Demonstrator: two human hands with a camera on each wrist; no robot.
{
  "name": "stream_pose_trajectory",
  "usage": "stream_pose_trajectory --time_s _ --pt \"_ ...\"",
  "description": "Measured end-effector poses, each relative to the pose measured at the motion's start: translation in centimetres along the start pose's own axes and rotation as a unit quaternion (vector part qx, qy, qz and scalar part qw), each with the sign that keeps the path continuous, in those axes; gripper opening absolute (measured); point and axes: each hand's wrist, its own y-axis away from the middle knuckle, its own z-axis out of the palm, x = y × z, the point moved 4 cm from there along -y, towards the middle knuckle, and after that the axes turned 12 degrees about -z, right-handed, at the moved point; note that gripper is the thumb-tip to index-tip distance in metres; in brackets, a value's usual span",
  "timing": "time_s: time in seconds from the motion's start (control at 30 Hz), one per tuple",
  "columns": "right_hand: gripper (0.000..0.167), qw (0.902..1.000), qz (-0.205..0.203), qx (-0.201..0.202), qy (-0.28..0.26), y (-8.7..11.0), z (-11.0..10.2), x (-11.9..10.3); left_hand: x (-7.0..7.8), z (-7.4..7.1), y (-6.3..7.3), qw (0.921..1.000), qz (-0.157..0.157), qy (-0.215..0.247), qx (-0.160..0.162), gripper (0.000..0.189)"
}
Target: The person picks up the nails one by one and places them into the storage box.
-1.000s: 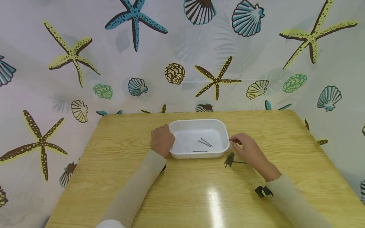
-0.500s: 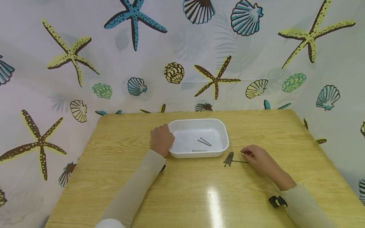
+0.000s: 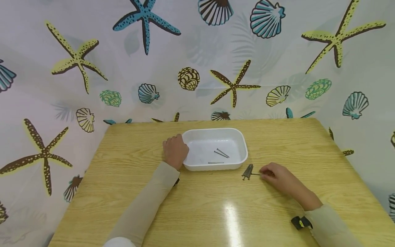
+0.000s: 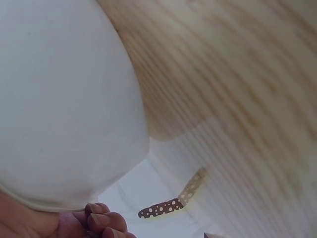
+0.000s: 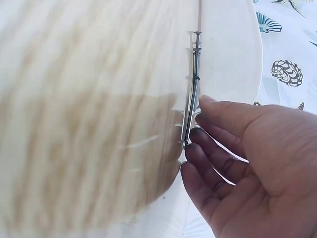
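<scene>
My left hand grips the left end of a white plastic tray; in the left wrist view its thumb and curled fingers meet at the tray's rim. Three loose nails lie inside, two of them side by side. Just off the tray's front right corner rests a small bunch of dark nails. One single nail sticks out rightward from it, and my right hand pinches its far end between thumb and fingers. From the right wrist, the nails appear in line beyond the fingertips.
Everything stands on a wood-grain table. A white cloth printed with starfish and shells hangs behind the table and along both sides. Black straps circle the wrists by the beige sleeves.
My right hand has drawn back from the tray's right rim, moved right and toward me, and come down onto the single nail's end. The left hand stays on the tray.
</scene>
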Motion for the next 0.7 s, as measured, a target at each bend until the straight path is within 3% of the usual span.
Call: stream_pose_trajectory --time_s 0.7 --pt "0.013 0.9992 0.018 -0.035 -0.003 -0.89 0.63 0.14 -0.01 0.25 -0.08 0.9998 -0.008 -0.005 -0.02 0.019"
